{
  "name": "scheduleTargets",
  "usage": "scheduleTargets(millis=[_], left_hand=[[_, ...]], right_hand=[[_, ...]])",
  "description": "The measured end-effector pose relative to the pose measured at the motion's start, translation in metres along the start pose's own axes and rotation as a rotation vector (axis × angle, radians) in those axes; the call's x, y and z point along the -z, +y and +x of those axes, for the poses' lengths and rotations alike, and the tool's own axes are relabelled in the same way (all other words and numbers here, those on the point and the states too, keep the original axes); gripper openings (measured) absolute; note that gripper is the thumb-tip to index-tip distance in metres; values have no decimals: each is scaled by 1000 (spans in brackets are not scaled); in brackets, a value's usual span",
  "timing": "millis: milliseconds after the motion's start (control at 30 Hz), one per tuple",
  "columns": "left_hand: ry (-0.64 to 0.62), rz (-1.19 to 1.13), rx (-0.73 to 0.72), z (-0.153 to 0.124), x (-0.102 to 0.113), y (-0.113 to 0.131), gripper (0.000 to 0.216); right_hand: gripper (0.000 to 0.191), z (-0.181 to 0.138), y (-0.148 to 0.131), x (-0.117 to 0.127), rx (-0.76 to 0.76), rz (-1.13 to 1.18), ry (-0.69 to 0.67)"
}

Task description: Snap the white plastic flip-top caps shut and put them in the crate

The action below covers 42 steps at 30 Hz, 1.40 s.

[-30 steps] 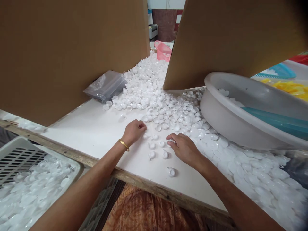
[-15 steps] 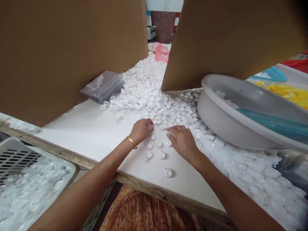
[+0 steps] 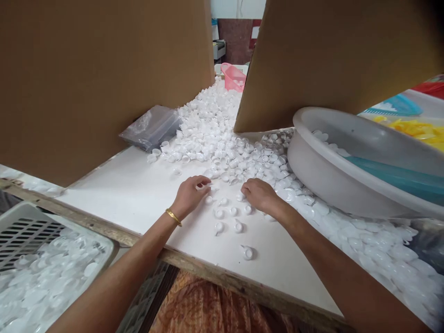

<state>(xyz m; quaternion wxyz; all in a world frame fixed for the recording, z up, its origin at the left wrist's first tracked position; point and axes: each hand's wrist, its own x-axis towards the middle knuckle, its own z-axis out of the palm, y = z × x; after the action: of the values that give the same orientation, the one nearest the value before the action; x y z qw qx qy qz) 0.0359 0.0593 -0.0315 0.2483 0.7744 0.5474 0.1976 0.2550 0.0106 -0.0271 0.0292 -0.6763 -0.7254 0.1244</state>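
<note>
I had the left hand [image 3: 191,194] half-curled and the right hand [image 3: 259,193] curled tighter, holds unclear, among cups [image 3: 247,252] inside the front edge of the worktop [image 3: 118,199], where light fingertip pinches seemed best.

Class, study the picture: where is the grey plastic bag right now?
In the head view, the bag lies left of centre, beyond the left hand, at the foot of the left cardboard and beside the heap of white cups.
</note>
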Motion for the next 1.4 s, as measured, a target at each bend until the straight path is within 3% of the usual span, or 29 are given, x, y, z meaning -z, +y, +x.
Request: scheduleTargets(millis=[133,300,433,600,733,933,1067,1233,1400], left_hand=[[107,112,-15,13,-2,-1,25],[66,263,-59,29,-12,0,17],[39,243,36,28,-3,0,26],[-129,237,213,15,18,-11,31],[-95,283,258,15,21,-14,21],[33,234,152,42,-1,-1,36],[37,232,93,54,-10,2,23],[92,275,18,39,-4,-6,19],[110,387,-196,15,-1,-16,19]], right_hand=[[22,1,-7,1,-26,-59,20],[20,3,-23,9,19,-83,157],[20,14,-30,8,60,-114,196],[18,22,-30,0,41,-88,160],[20,18,-28,-4,27,-48,125],[25,13,-27,-6,26,-52,119],[18,8,-23,-4,22,-90,146],[17,3,-18,2,27,-72,192],[18,17,-36,5,120,-67,238]])
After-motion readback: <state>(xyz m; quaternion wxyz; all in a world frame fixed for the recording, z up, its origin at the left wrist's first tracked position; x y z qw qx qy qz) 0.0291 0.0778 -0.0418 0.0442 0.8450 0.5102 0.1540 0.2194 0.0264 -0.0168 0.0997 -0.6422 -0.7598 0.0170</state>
